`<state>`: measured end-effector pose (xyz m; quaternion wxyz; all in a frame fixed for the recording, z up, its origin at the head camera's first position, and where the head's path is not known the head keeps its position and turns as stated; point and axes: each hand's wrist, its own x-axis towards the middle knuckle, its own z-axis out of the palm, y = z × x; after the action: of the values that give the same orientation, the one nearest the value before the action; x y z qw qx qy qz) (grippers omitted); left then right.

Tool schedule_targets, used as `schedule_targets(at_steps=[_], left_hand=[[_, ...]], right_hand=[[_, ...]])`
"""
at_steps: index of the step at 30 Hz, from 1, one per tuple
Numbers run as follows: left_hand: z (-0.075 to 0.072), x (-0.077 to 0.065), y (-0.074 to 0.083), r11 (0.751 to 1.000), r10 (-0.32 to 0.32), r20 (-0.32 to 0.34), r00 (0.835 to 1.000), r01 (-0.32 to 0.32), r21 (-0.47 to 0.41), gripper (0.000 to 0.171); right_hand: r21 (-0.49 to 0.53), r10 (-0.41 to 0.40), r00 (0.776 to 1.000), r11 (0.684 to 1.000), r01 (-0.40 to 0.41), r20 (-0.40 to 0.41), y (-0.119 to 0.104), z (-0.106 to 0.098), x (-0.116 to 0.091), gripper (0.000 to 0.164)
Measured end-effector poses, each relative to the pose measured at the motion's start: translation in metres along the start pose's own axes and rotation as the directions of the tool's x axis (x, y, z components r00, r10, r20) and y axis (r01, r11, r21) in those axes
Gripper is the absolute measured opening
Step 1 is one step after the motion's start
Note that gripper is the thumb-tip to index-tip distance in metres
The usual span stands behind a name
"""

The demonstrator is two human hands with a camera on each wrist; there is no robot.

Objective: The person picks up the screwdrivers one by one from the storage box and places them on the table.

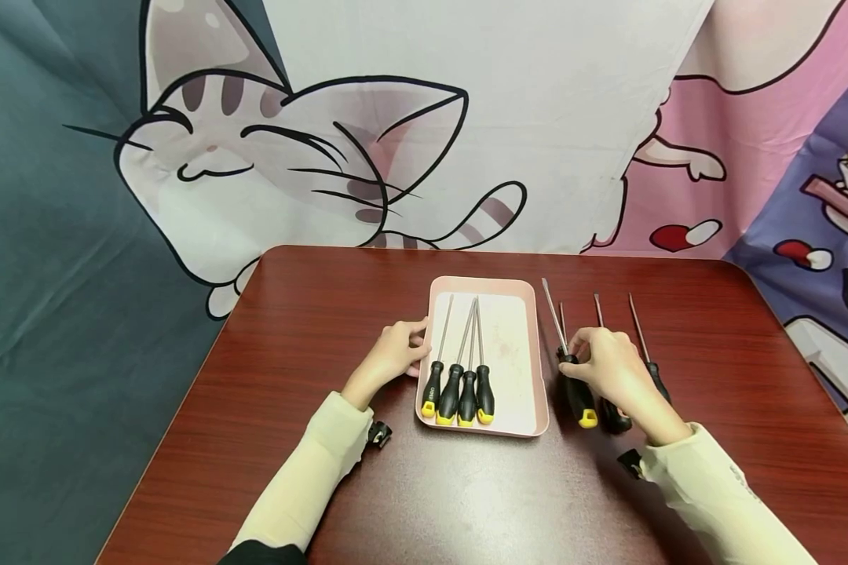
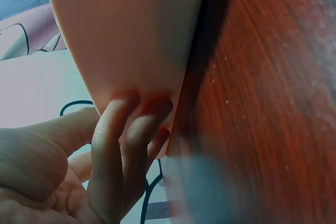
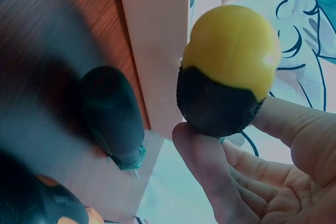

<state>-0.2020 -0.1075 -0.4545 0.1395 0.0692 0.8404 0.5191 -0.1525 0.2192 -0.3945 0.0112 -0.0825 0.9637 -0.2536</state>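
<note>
A shallow pink tray (image 1: 509,353) with a white inside holds several screwdrivers (image 1: 451,392) with black handles and yellow ends, side by side at its left. My left hand (image 1: 394,349) grips the tray's left edge, fingertips pressed on the outer wall (image 2: 131,35) and the thumb reaching over the rim. Just right of the tray, my right hand (image 1: 611,369) pinches a screwdriver (image 1: 581,396) by its black handle near the shaft. Its yellow end (image 3: 231,48) faces the right wrist camera, and its shaft points to the far side of the table.
Under and beside my right hand lie more screwdrivers, one with its dark handle (image 3: 113,114) near the tray wall, another handle (image 1: 613,417) below the hand and another (image 1: 657,380) to the right. The brown table (image 1: 311,314) ends at a cartoon-printed cloth (image 1: 537,118).
</note>
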Motion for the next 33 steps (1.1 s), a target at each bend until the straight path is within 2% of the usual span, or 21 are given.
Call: schedule_targets(at_steps=[23, 33], left_hand=[[0.0, 0.0, 0.0, 1.0, 0.001, 0.009, 1.0, -0.001, 0.006, 0.056], [0.0, 0.001, 0.0, 1.0, -0.006, 0.006, 1.0, 0.006, 0.014, 0.056]], right_hand=[[-0.022, -0.004, 1.0, 1.0, 0.004, 0.005, 0.017, -0.013, -0.007, 0.017], [-0.017, -0.022, 1.0, 1.0, 0.022, -0.009, 0.031, -0.019, -0.014, 0.018]])
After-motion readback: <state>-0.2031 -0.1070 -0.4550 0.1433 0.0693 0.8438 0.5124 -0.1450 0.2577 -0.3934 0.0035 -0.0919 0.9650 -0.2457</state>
